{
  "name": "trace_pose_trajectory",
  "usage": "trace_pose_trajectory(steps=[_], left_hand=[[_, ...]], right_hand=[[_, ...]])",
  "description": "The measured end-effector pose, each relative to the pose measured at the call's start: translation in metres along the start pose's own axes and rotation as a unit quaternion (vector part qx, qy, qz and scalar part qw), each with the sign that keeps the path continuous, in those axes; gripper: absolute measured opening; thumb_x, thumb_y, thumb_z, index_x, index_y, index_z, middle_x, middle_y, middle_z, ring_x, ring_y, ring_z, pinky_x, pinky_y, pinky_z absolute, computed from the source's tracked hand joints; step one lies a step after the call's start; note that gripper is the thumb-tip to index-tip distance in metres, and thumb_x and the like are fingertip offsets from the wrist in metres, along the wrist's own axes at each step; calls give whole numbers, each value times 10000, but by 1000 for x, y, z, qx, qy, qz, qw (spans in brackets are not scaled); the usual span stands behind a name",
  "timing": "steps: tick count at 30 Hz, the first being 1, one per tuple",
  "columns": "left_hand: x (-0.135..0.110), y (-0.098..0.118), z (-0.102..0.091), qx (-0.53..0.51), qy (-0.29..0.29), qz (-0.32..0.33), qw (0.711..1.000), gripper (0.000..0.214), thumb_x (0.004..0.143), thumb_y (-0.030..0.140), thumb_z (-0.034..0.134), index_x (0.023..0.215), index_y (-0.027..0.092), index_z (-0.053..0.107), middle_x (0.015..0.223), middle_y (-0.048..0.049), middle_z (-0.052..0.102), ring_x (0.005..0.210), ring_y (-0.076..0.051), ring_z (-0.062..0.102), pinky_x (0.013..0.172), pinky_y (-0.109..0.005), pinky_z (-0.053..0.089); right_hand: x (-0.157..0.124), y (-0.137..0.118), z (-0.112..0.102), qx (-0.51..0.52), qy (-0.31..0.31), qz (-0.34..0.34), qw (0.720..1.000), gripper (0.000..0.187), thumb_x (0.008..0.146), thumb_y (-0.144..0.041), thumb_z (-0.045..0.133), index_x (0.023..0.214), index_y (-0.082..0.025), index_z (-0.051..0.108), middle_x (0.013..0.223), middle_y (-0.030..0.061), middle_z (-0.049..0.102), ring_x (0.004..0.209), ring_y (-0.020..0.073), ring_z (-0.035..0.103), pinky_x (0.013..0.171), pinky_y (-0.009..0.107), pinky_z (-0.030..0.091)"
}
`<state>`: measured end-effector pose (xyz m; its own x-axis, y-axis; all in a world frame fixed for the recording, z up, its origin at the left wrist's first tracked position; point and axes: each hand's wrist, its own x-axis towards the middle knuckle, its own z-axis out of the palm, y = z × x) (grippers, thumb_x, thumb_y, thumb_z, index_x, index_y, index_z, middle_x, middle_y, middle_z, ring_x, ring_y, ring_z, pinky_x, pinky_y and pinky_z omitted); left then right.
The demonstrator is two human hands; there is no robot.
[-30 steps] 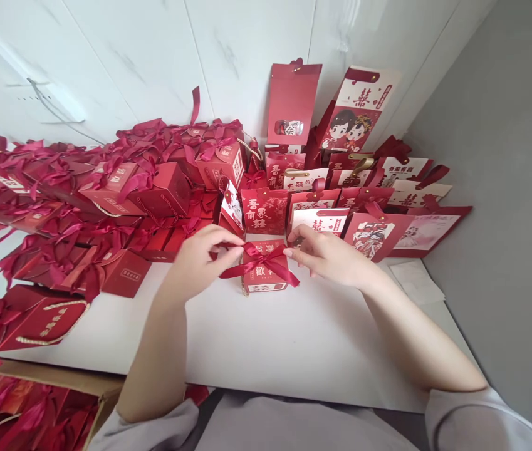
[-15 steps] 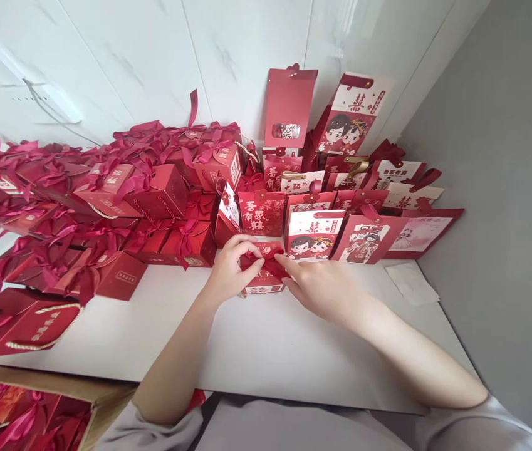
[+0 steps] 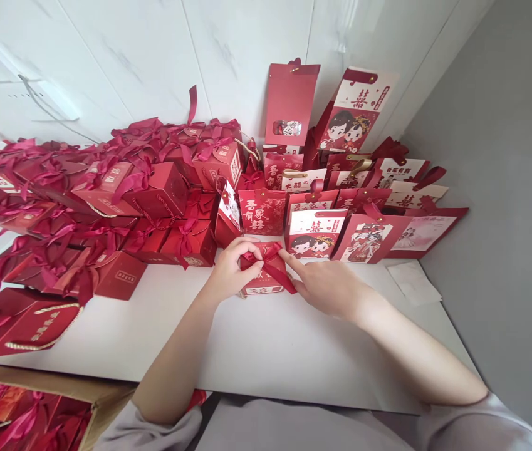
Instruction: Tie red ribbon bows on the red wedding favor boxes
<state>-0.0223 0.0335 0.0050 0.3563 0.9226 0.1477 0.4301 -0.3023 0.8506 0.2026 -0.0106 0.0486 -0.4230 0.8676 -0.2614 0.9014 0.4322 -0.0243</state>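
A small red gift box (image 3: 262, 289) with white lettering stands on the white table in front of me. Across its top lies a dark red ribbon (image 3: 272, 266) tied in a bow. My left hand (image 3: 235, 269) is closed at the left side of the box, thumb and forefinger pinching the bow near its knot. At the right side is my right hand (image 3: 324, 282), its forefinger stretched out and touching the right loop. Its thumb is apart, lower down, beside the ribbon's tail. The other fingers of this hand are partly hidden.
Stacked red ribboned boxes (image 3: 157, 188) fill the table's left and back. Several upright red and white gift bags (image 3: 315, 235) stand behind and right of the box. White paper (image 3: 413, 282) lies at the right edge. A cardboard carton (image 3: 110, 398) of red boxes sits lower left.
My right hand has shifted slightly right, its fingers spreading from the knot. The bow's right loop and tail now show more plainly. My left hand keeps its pinch.
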Motion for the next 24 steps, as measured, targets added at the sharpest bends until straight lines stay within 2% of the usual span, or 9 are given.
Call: trace_pose_trajectory(steps=[2,5,8,11,12,15,17,21,24], left_hand=[[2,-7,-9,-84,-21,-10,996,184,854,251,589,1025,218,647,1278,-80,628,1268,-274,563,1083,-419,427],[5,-20,-21,-199,-16,-24,980,367,795,236,542,1152,207,626,1287,-94,637,1289,-292,550,1128,-463,397],[7,-27,-25,-199,-13,-41,979,373,725,202,584,1097,204,612,1324,-99,614,1289,-314,546,1125,-489,398],[5,-25,-23,-156,-32,-47,986,217,764,179,596,978,209,585,1369,-92,585,1305,-314,538,1096,-475,421],[4,-23,-21,-147,-36,-43,988,172,782,176,595,949,208,577,1375,-91,581,1313,-311,534,1096,-468,420],[3,-20,-17,-139,-38,-35,989,89,825,196,600,904,202,560,1354,-95,587,1303,-302,545,1095,-457,417],[3,-19,-14,-142,-30,-35,989,83,843,227,615,883,199,548,1326,-99,596,1294,-297,551,1087,-445,422],[4,-19,-8,-139,-13,-25,990,100,855,244,622,880,197,536,1271,-98,607,1251,-274,573,1042,-409,453],[3,-18,-3,-96,14,0,995,67,870,224,603,868,195,542,1213,-89,622,1170,-246,605,1032,-397,449]], right_hand=[[-9,7,-9,48,44,-40,997,566,1032,-272,445,1581,-190,331,909,110,785,749,296,750,597,364,528],[-18,12,-19,151,171,-79,970,406,1043,-296,442,1436,-231,520,1041,99,761,844,264,737,661,364,555],[-9,5,-16,231,311,-138,912,253,1032,-243,471,1206,-194,648,1157,119,703,1051,250,670,865,387,557],[17,-7,3,252,380,-164,875,163,996,-230,549,1083,-202,685,1228,123,661,1135,268,611,965,446,511],[26,-11,10,265,388,-154,869,150,984,-243,577,1080,-203,686,1252,125,647,1161,275,598,982,460,499],[46,-19,28,307,363,-142,868,144,949,-278,642,1066,-199,674,1287,127,626,1211,291,576,1009,480,480],[51,-20,34,328,347,-131,869,107,940,-240,642,1033,-192,660,1231,119,654,1169,284,595,988,471,488],[51,-20,36,344,328,-110,873,42,935,-202,631,975,-190,636,1064,88,698,1053,267,620,947,447,499],[50,-20,35,334,319,-102,881,15,933,-201,631,945,-193,629,1064,93,693,1046,271,614,937,441,499]])
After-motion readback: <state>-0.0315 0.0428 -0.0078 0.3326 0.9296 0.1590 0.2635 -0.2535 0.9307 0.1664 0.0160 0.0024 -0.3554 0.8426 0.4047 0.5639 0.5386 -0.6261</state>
